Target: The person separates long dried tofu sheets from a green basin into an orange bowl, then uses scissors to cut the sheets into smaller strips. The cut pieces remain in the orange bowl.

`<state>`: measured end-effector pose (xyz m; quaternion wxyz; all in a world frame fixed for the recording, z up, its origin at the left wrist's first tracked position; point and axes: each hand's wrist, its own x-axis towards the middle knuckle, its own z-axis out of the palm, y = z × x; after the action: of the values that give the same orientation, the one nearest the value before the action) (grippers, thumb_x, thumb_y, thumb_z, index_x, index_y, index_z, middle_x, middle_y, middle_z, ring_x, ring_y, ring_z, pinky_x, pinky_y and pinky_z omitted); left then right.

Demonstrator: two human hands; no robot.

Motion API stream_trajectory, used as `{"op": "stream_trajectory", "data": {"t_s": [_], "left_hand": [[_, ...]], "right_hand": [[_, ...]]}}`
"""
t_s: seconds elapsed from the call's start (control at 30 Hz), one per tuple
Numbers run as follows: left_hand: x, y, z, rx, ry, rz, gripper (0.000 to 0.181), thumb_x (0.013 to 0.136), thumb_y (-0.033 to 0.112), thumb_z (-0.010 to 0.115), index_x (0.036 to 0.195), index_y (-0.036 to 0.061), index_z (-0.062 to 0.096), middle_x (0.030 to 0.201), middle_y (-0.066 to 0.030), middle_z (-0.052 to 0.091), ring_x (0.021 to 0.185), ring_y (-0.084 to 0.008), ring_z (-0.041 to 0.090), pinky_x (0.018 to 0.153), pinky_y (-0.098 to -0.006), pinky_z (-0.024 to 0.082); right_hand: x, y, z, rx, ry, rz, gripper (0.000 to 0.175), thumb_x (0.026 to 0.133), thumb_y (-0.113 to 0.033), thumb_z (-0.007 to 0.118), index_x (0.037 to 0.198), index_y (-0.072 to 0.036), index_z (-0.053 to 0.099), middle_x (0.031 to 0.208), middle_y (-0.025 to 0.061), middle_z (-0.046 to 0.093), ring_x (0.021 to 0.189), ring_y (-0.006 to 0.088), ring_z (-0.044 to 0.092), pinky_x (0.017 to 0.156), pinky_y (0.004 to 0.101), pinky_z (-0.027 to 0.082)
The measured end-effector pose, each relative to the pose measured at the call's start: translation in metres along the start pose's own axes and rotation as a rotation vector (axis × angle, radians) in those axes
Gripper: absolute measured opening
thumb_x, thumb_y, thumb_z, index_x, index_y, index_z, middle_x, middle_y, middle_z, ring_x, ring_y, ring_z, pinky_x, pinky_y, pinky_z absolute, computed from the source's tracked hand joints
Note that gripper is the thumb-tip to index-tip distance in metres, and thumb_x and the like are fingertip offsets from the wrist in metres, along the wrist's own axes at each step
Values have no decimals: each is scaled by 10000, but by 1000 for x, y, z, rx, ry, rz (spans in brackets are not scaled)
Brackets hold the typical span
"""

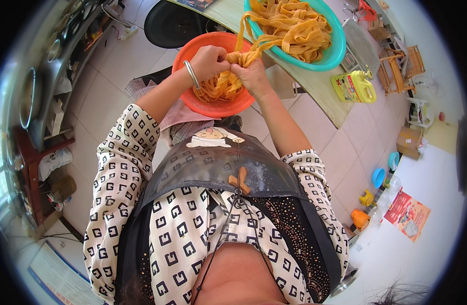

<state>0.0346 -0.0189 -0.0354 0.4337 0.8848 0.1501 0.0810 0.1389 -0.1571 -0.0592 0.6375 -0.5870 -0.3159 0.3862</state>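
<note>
Both my hands hold a bunch of orange-brown strips [241, 58] above a red plastic basin [227, 108]. My left hand [210, 61], with a silver bangle on the wrist, grips the bunch from the left, and my right hand [252, 76] grips it from the right. Thinner orange strands [218, 88] lie in the red basin beneath. Long flat strips run from my hands over the rim of a turquoise basin [339, 47], which holds a heap of wide flat strips [300, 28] at the top right. My fingertips are partly hidden by the strips.
The turquoise basin stands on a pale table [328, 99], near a yellow-green plastic jug [354, 87]. A black round stool or lid [168, 24] is behind the red basin. Metal shelving [54, 87] stands at the left. Folding wooden chairs [399, 72] and a cardboard box [408, 142] are at the right.
</note>
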Motion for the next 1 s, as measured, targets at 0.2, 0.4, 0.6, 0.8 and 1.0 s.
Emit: {"op": "stream_trajectory", "data": {"t_s": [0.2,0.4,0.6,0.8,1.0], "left_hand": [[5,-30,11,92,233,-75,139,749,128,613,732,-9,597,640,-150,603,573,-240,597,550,-334,468],[-3,-129,-43,454,359,-271,196,788,231,600,716,49,606,696,-167,621,683,-331,629,598,-411,484],[-41,-203,-131,915,355,-518,264,838,289,556,829,38,638,892,-188,660,862,-349,638,749,-434,509],[-79,-198,-189,-188,627,-709,253,855,286,530,774,54,588,606,-75,562,607,-243,582,675,-384,515],[-59,-89,-72,-1488,-136,-464,449,902,484,517,897,44,607,500,66,302,421,-66,292,408,-232,261]], "right_hand": [[-9,-3,-4,545,-69,140,161,755,-18,582,912,-37,607,740,22,575,569,63,486,474,202,379],[-30,0,-78,625,-312,271,474,659,-184,628,1077,22,538,786,72,562,527,82,427,445,189,323],[-61,-7,-183,547,-120,254,484,670,-168,625,1108,24,552,675,5,512,528,79,418,459,193,309],[-77,-26,-214,547,125,220,237,783,-200,622,956,-47,569,660,-6,522,575,67,442,426,188,315],[-51,-24,-113,499,-159,352,153,857,-141,616,972,-44,585,822,45,619,594,64,525,425,173,343]]}}
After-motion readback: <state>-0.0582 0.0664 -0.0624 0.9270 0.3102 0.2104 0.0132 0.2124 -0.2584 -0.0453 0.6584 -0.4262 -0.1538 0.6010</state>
